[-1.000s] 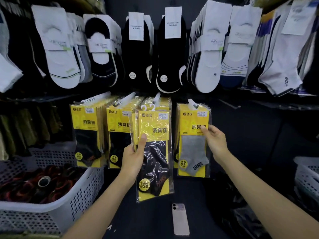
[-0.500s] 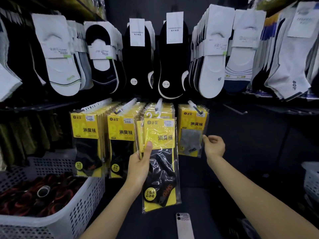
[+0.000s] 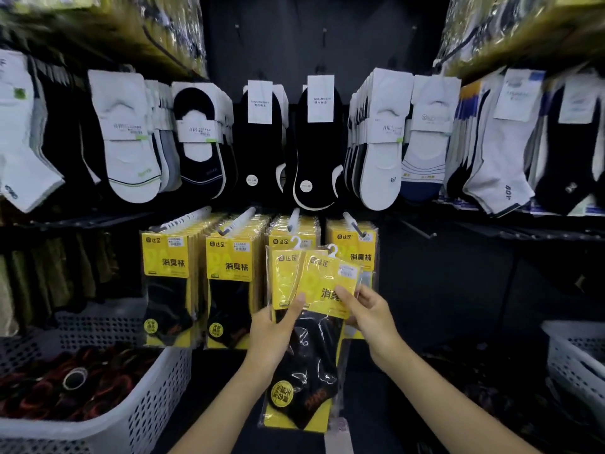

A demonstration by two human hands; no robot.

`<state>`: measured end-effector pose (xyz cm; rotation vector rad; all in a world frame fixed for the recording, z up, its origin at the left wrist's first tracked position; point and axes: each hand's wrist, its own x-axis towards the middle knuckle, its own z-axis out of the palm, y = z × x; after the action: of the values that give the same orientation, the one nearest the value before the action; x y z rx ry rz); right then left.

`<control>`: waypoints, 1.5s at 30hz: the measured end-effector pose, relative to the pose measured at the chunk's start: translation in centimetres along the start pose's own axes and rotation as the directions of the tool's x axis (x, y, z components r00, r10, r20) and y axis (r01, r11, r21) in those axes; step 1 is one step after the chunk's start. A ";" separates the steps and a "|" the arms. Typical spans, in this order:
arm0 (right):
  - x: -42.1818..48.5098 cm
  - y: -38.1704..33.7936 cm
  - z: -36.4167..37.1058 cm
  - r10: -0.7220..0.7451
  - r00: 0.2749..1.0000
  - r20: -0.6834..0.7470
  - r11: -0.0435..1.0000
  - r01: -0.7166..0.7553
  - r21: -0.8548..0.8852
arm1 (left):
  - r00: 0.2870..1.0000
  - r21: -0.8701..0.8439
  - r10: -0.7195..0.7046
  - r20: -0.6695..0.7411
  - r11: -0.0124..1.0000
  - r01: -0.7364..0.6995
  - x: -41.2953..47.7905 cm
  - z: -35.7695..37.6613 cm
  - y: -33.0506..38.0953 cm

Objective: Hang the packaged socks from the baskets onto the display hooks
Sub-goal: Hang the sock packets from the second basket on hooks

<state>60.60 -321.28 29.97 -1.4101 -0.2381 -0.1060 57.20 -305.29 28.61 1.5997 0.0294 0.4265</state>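
1. The left hand (image 3: 271, 335) grips 2 packs of socks in front of the lower row of display hooks (image 3: 293, 219). Its thumb lies across their clear fronts and its fingers are curled behind them.
2. The back pack (image 3: 284, 280) stands upright. The front pack (image 3: 327, 281) leans with its top to the right, fanned off the other.
3. The right hand (image 3: 373, 319) pinches the front pack's yellow card, thumb on the face and fingers tucked behind.
4. Each held pack has a small white hanger at its top. Both hangers hang free, just below and in front of the 3rd and 4th hooks from the left.
5. The 4 white hooks carry rows of hanging packs (image 3: 167, 283) with the same yellow card and black socks. The held packs overlap the 3rd and 4th rows.
6. A white left basket (image 3: 147, 404) sits at the lower left and holds dark, red-streaked items. A white right basket (image 3: 573, 352) shows at the right edge, and I cannot tell what is in it.
7. Above the yellow packs, white and black low-cut socks (image 3: 131, 142) hang on card sleeves in a crowded row.
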 end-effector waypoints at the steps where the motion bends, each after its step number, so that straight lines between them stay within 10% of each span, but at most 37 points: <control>1: -0.1 0.0 -0.2 0.004 1.000 -0.020 1.000 -0.004 0.007 | 1.000 0.009 0.006 0.001 1.000 -0.006 -0.1 -0.2 0.3; 11: 1.9 -0.6 -4.9 -0.072 0.947 -0.313 0.996 0.051 -0.074 | 0.982 0.098 0.020 -0.189 0.995 -0.001 0.5 -2.7 1.4; 25: 8.0 -1.1 -5.3 -0.086 0.980 -0.177 0.978 0.050 -0.202 | 0.990 0.090 0.035 -0.136 0.996 -0.023 1.3 -2.1 1.4; 36: 10.4 2.9 -5.7 0.206 0.784 -0.586 0.960 -0.278 -0.034 | 0.997 0.092 -0.005 -0.075 0.996 0.012 2.0 -0.8 0.1; 45: 4.0 0.5 -2.4 0.167 0.985 -0.039 0.986 -0.167 0.010 | 0.999 0.056 -0.034 -0.004 0.998 0.034 1.1 1.7 -0.4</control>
<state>64.79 -323.28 30.07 -1.4140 -0.0867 0.0052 58.78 -306.55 28.52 1.6510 0.0713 0.4044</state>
